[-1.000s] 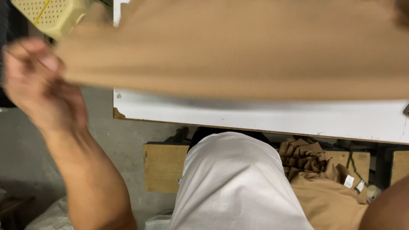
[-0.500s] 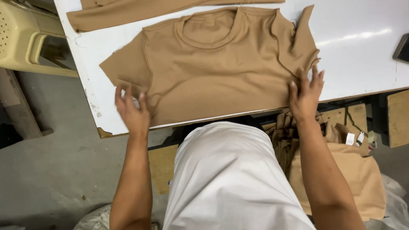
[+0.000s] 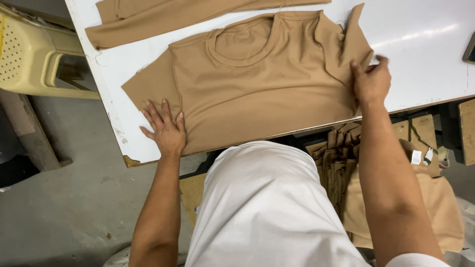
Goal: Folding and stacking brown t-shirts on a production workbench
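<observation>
I had the tan T-shirt (image 3: 257, 84) spread face up on the white table (image 3: 420, 44), its neckline pointing away from me and its hem at the near table edge. My left hand (image 3: 166, 129) lay flat with fingers spread, pressing down on the shirt's lower left corner beside the left sleeve, gripping nothing. My right hand (image 3: 371, 81) pinched the rumpled right sleeve, which was folded up over the shirt's body. A second tan garment (image 3: 163, 17) lay farther back on the table, just apart from the shirt. A yellow plastic chair (image 3: 34, 57) stood left of the table, and a heap of tan clothing (image 3: 396, 188) sat under the table on my right.
</observation>
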